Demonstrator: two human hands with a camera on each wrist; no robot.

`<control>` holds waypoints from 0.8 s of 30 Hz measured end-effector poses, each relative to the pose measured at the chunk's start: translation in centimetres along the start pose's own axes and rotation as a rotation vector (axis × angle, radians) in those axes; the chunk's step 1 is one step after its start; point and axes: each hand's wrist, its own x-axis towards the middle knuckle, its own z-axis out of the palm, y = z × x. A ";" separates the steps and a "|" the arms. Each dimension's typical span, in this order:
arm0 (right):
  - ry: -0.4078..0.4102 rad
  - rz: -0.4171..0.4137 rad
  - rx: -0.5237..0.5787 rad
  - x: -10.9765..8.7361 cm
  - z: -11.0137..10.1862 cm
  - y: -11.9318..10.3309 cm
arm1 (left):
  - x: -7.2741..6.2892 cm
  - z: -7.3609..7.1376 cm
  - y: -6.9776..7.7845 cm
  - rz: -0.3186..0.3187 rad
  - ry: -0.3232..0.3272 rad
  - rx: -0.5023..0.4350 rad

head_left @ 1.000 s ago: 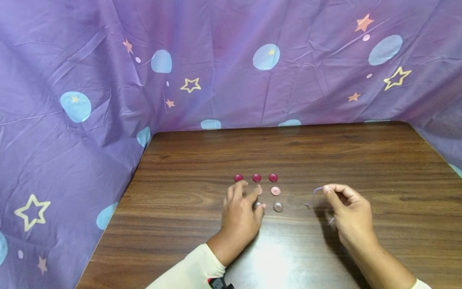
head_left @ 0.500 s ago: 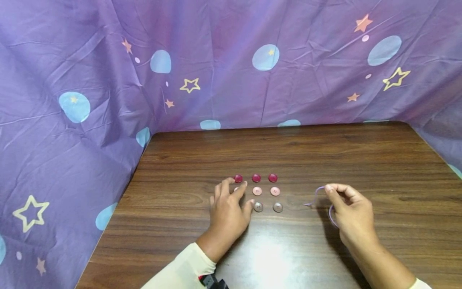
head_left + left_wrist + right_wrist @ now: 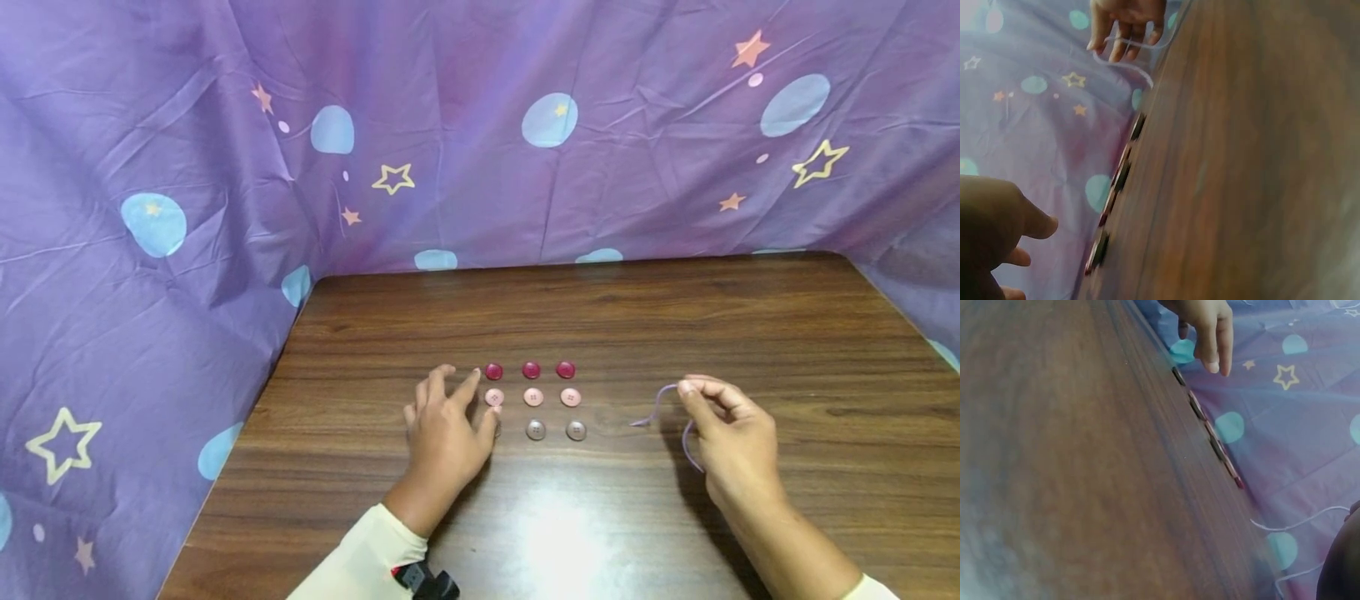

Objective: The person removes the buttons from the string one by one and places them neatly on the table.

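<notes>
Buttons lie flat on the table in three rows: dark red (image 3: 531, 370) at the back, pink (image 3: 533, 397) in the middle, grey (image 3: 536, 430) in front. My left hand (image 3: 444, 429) is at the left end of the rows, fingers spread and holding nothing. Its thumb covers most of the leftmost grey button. Seen from the right wrist, this hand (image 3: 1209, 334) hovers over the tabletop with fingers pointing down. To the right of the buttons, my right hand (image 3: 735, 433) pinches a thin purple string (image 3: 657, 404) between thumb and forefinger. One string end (image 3: 1266, 527) droops toward the table.
The brown wood-grain table (image 3: 360, 333) has a glare patch near its front. A purple cloth (image 3: 480, 150) printed with stars and ovals hangs behind and at the sides. A black device (image 3: 423, 581) is strapped over the left sleeve.
My left hand has moved left off the buttons, uncovering the left and middle ones. My right hand keeps its pinch on the string with hardly any movement.
</notes>
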 end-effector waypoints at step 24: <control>0.001 0.044 0.009 0.4 -0.1 0.2 | 0.6 -0.9 -2.7 -0.144 -0.015 -0.038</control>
